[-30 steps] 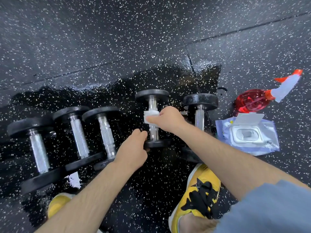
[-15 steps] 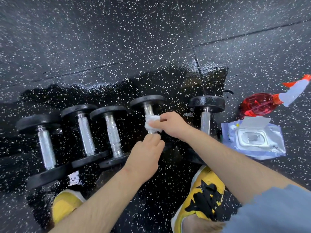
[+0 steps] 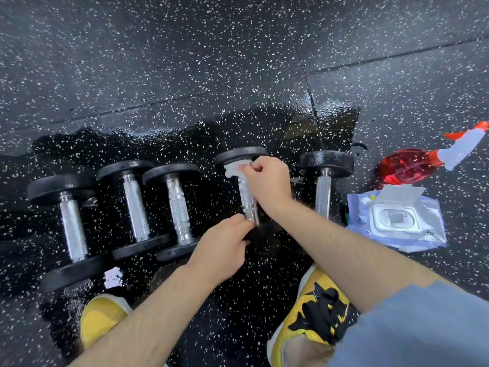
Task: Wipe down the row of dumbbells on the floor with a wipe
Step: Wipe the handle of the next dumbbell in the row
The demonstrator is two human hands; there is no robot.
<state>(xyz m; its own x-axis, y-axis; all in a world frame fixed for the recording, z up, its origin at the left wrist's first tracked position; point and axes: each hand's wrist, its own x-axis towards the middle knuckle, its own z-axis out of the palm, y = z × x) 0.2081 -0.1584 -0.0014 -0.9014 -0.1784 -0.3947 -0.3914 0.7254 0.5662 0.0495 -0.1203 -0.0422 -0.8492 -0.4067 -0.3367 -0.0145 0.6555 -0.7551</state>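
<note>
right fingers (image 3: 250, 169) pinching 1 wipe (image 3: 234, 169), left hand (image 3: 222, 247) gripping 1 of 5 dumbbells (image 3: 246, 197)

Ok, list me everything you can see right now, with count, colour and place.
black-ended dumbbells with knurled steel handles: five, black and silver, in a row on the floor
white wipe: one, pressed at the far end of the fourth dumbbell from the left
red spray bottle with white trigger: one, lying on its side at far right
pale blue wipes pack, lid open: one, near the bottle
speckled black rubber floor: wet and glossy around the dumbbells
yellow shoes: two, bottom edge
right hand: holds the wipe
left hand: on the fourth dumbbell's near end
</note>
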